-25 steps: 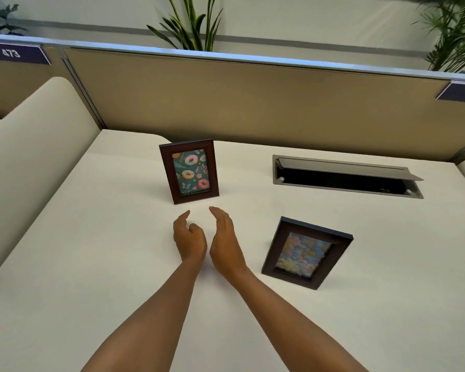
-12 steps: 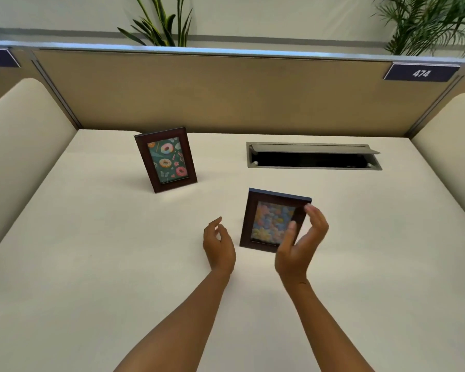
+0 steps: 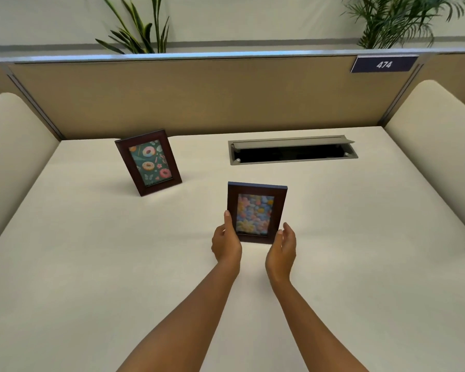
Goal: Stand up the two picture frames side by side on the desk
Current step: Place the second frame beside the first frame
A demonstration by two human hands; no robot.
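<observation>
A dark wooden frame with a doughnut picture (image 3: 148, 162) stands upright on the cream desk (image 3: 91, 251), at the back left, turned slightly. A second dark frame with a pastel flower picture (image 3: 255, 212) stands near the desk's middle, facing me. My left hand (image 3: 226, 241) grips its lower left edge, thumb along the frame's side. My right hand (image 3: 282, 248) cups its lower right corner, fingers touching or very close to the edge. The two frames are well apart.
An open grey cable tray (image 3: 291, 150) is set into the desk at the back right. A tan partition (image 3: 199, 95) with a sign reading 474 (image 3: 384, 64) closes the far side. Cream padded dividers (image 3: 438, 135) flank both sides. Plants rise behind the partition.
Both hands left the doughnut frame and moved right to the flower frame. The flower frame went from leaning at an angle to upright and square between my hands.
</observation>
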